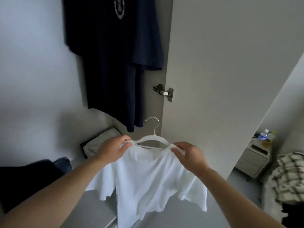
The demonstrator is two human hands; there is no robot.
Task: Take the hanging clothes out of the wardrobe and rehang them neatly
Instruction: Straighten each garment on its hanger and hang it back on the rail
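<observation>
Both hands pinch a white shirt [148,175] at its shoulders, left grip [113,148] and right grip [187,156] closed on cloth over a white hanger [153,137].

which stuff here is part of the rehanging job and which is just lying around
Part of the job:
white t-shirt, gripped at both shoulders
white hanger inside its collar
navy t-shirts hanging in the wardrobe
left hand, right hand

Lying about:
water bottle on the nightstand
plaid cloth
</observation>
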